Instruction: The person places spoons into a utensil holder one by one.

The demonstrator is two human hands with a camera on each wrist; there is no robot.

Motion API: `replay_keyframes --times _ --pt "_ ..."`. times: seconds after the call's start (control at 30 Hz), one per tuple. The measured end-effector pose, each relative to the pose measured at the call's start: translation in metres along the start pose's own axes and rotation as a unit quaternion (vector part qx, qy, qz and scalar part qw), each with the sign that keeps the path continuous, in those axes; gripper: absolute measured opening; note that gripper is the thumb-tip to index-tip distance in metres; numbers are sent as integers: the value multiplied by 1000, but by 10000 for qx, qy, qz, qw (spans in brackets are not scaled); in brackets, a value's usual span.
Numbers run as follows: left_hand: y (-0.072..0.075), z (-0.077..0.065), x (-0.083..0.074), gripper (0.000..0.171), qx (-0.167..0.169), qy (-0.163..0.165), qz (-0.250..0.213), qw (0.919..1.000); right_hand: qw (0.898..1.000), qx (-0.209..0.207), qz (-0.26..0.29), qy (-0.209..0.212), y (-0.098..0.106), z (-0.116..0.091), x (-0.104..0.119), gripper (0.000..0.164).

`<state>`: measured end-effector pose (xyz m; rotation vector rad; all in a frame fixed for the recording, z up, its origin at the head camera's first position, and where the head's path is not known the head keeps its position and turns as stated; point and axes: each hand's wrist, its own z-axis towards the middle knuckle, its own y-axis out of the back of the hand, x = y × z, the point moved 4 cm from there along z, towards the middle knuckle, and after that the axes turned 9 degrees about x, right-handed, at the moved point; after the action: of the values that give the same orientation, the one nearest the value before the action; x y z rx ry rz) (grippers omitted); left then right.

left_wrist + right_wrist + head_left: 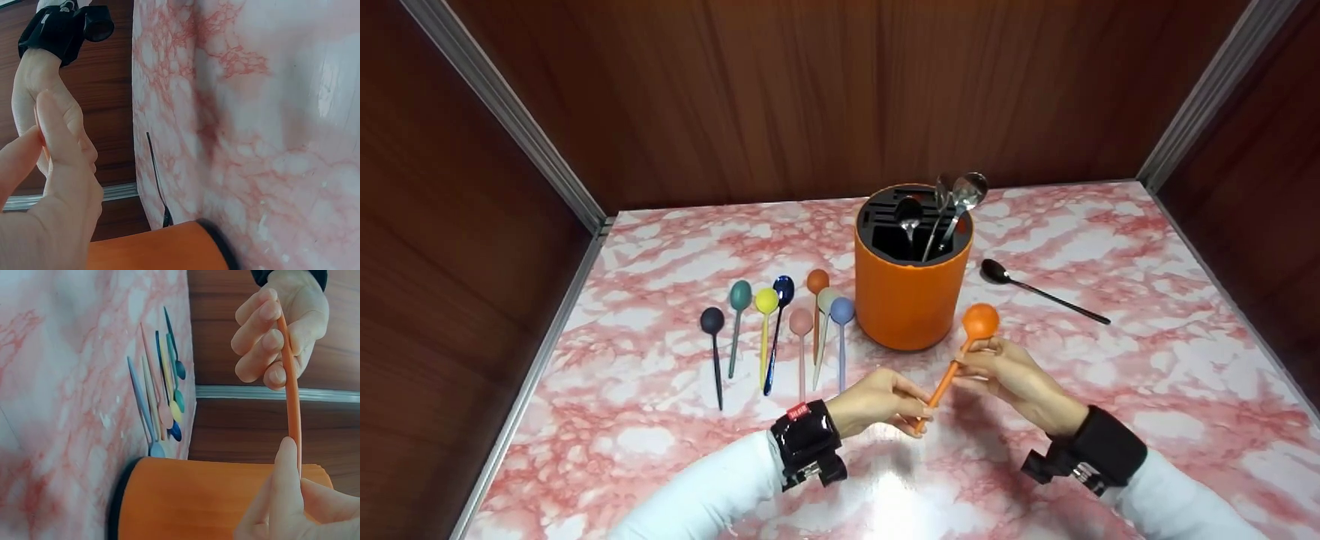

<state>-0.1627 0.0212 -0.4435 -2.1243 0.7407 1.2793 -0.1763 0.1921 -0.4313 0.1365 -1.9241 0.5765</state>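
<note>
An orange spoon (981, 321) is held up in front of the orange utensil holder (911, 304), its bowl toward the back. My left hand (881, 405) pinches the lower end of its handle. Nearer the bowl, my right hand (1011, 375) pinches the same handle between thumb and fingers. The right wrist view shows the handle (291, 394) running between the two hands, with the bowl out of that picture. In the left wrist view most of the spoon is hidden behind the fingers.
Several coloured spoons, among them a yellow spoon (766, 301) and a periwinkle spoon (842, 310), lie left of the holder. A black spoon (1046, 292) lies to its right. Metal spoons (969, 192) stand in the holder. Wooden panels (840, 97) bound the marbled table (622, 465).
</note>
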Motion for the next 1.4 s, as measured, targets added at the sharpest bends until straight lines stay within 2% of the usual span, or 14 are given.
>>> replay_keyframes --times 0.3,0.43,0.8,0.97,1.23,1.4 --pt "1 0 -19 25 14 -150 196 9997 9993 -35 -364 115 -2 -3 21 10" --pt "1 0 -28 24 43 -188 289 9994 9993 -62 -321 155 -3 -2 30 3" --pt "7 0 -55 28 -262 -342 424 9982 9966 -129 -690 428 -5 2 57 13" --pt "9 -1 -65 26 -364 -408 429 9976 9971 -211 -502 526 -6 3 68 11" --pt "12 -2 -80 25 -577 -674 699 9936 9964 -415 -224 702 -8 6 83 21" --pt "13 0 -84 27 -738 -808 474 9929 9949 -603 -91 803 -8 6 90 24"
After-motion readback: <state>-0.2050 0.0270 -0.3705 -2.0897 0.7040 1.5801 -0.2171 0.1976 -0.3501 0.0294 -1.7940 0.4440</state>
